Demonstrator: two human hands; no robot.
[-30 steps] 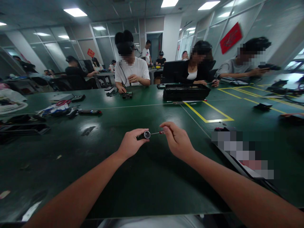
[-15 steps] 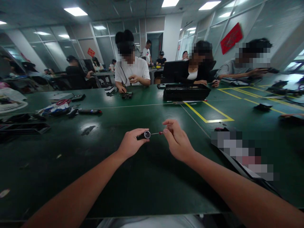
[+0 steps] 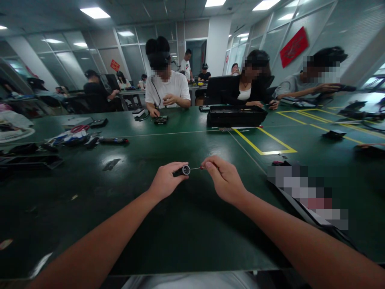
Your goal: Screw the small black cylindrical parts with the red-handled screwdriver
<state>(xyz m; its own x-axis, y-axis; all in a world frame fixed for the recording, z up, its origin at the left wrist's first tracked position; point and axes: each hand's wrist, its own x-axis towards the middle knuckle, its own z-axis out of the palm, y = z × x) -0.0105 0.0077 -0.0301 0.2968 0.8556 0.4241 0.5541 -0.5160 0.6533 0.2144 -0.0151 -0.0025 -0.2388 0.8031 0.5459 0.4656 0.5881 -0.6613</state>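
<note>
Over the near middle of the green table, my left hand (image 3: pixel 167 181) is closed round what looks like a small black flashlight (image 3: pixel 179 172), its round silver-rimmed end facing me and to the right. My right hand (image 3: pixel 225 178) pinches the red handle of a thin screwdriver (image 3: pixel 197 168) between thumb and fingers. The screwdriver's metal shaft points left, and its tip is at the flashlight's rim. Whether the tip touches a part inside cannot be made out.
A black tray-like case (image 3: pixel 237 116) stands at the far side before seated co-workers. Tools and cables, with a pen-like tool (image 3: pixel 114 141), lie at the left. A blurred-out flat item (image 3: pixel 303 196) lies right of my right hand. Yellow tape (image 3: pixel 278 153) marks the table (image 3: pixel 180 241).
My right hand's raised fingers have come down and closed on the screwdriver's handle. My left hand and the flashlight stay nearly in place.
</note>
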